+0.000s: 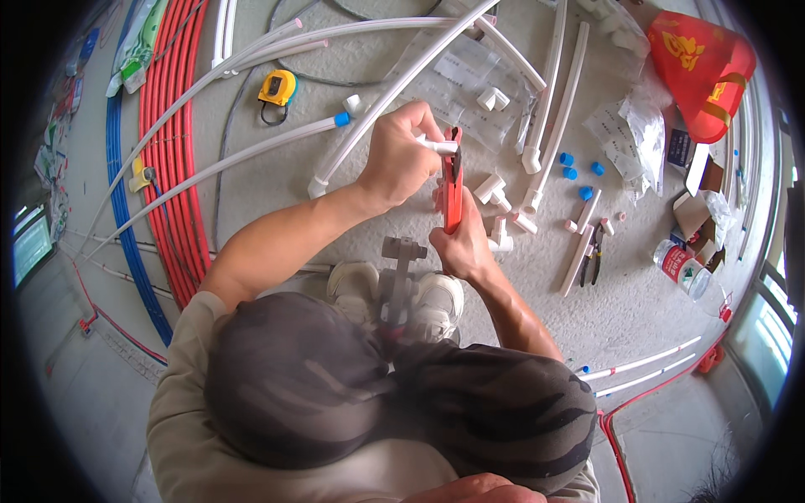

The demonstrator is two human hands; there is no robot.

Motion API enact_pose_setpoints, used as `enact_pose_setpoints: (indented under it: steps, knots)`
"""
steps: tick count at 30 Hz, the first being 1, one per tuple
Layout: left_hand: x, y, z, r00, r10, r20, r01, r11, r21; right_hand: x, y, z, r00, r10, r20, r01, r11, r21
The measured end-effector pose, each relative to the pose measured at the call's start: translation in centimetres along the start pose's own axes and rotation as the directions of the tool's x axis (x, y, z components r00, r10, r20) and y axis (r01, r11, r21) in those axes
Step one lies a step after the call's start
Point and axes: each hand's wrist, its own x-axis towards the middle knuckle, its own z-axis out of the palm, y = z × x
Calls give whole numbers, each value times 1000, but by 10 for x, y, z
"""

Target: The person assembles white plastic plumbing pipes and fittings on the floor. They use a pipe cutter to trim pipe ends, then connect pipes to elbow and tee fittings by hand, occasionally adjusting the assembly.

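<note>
My left hand [396,156] is closed round a short white plastic pipe [439,147], its fingers pinching it near one end. The pipe's other end lies at the dark jaws of a red-handled pipe cutter [453,197]. My right hand [466,243] is wrapped round the cutter's handles, which point back toward me. Right beside that hand lie white pipe fittings, among them a tee [492,190] and an elbow [501,235]. Below the hands, between my shoes [438,303], stands a grey metal tool [402,281], partly blurred.
Long white pipes [402,88] with fitted ends cross the floor ahead. A yellow tape measure [278,87] lies at the left, beyond red pipes [174,142] and blue pipes [126,201]. Pliers [594,254], blue caps [570,173], a bottle [681,268] and a red bag [703,75] are at the right.
</note>
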Motion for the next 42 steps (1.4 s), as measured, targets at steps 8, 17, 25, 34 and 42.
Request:
enact_pose_setpoints:
  steps: [8, 17, 25, 34, 42]
  knots:
    - [-3, 11, 3, 987, 152, -48, -150, 988, 31, -3, -7, -2, 999, -53, 6, 53, 999, 6]
    - [-6, 26, -3, 990, 141, 19, -142, 982, 121, -4, -8, -2, 991, -135, -1, 135, 991, 21]
    - [-11, 39, -2, 997, 65, 39, -66, 998, 24, -6, -11, 0, 974, -224, -31, 225, 974, 2]
    - [-16, 56, -1, 996, -64, 64, 71, 992, -109, -10, -14, 2, 968, -247, -37, 248, 969, 22]
    - [-15, 52, 0, 991, -108, 84, 122, 973, -195, -14, -9, 1, 972, -233, -26, 234, 972, 29]
